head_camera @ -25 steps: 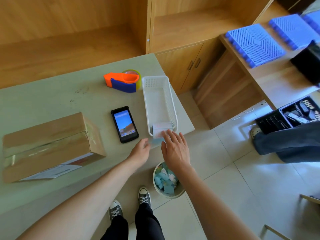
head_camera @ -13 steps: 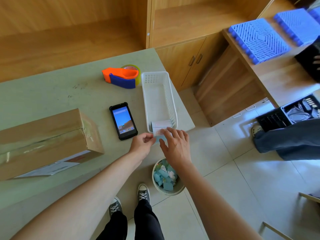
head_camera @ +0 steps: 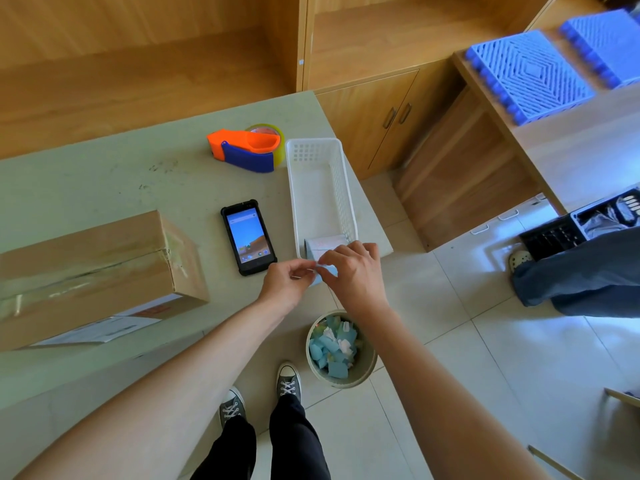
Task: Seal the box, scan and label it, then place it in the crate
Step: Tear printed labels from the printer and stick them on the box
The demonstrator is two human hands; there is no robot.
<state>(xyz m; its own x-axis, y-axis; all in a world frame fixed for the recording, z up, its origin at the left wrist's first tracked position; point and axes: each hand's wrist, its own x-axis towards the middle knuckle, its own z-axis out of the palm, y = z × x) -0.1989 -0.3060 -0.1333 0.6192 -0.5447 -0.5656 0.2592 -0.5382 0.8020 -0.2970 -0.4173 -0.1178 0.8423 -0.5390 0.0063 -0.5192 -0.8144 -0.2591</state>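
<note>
On the green table (head_camera: 104, 174), big brown taped box (head_camera: 93, 268) far left of the white basket (head_camera: 320, 188), phone (head_camera: 248, 236) just left of the basket, both hands at the basket's near end, left hand (head_camera: 285, 282) and right hand (head_camera: 353, 271) pinching one small blue label (head_camera: 327, 271) between their fingertips

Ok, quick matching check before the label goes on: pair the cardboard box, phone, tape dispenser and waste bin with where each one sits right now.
Things:
1. cardboard box
2. phone
3. tape dispenser
4. waste bin

Places:
A. on the floor, below the table edge
B. far side of the table, beside the white basket
C. left part of the table
D. between the box and the basket, screen up

Pairs: 1-C, 2-D, 3-B, 4-A
</note>
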